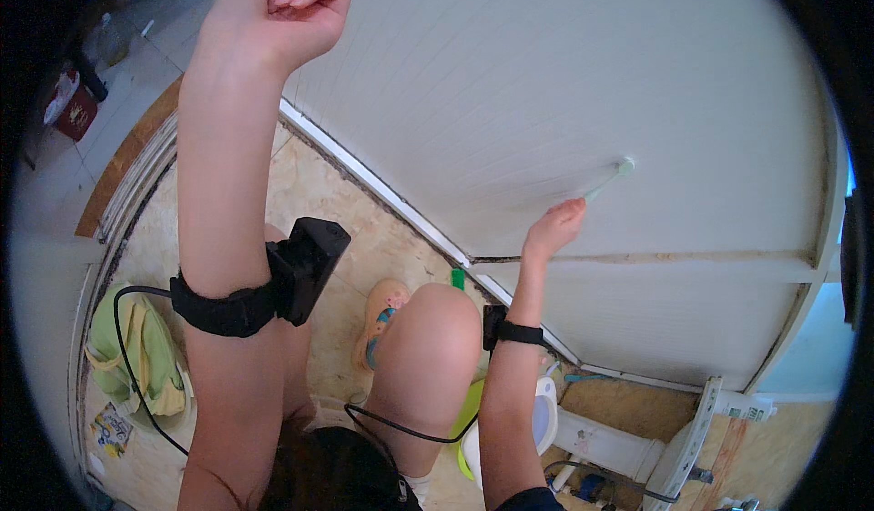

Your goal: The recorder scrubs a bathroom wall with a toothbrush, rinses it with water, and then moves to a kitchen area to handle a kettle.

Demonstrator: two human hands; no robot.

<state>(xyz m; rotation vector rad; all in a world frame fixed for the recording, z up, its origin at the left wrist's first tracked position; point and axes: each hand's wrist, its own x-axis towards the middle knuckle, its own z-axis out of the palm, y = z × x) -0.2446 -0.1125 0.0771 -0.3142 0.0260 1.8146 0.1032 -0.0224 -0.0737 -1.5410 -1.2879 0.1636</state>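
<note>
My right hand [554, 228] grips the thin handle of a small pale green brush [625, 167], whose round head touches the white wall panel [491, 88]. Near the top left, my left hand [307, 9] is raised with its fingers curled in; no object shows in it. The left hand is beside the panel in the picture, but whether it touches the panel cannot be told. Black straps with devices sit on both my forearms, and black cables run from them.
A green bag [136, 354] lies at lower left. A white sink pedestal [608, 443] lies at lower right, near a white and green basin [545, 415]. A white floor rail [375, 180] runs along the panel. A raised door sill [130, 156] and a red bin [75, 112] are at left.
</note>
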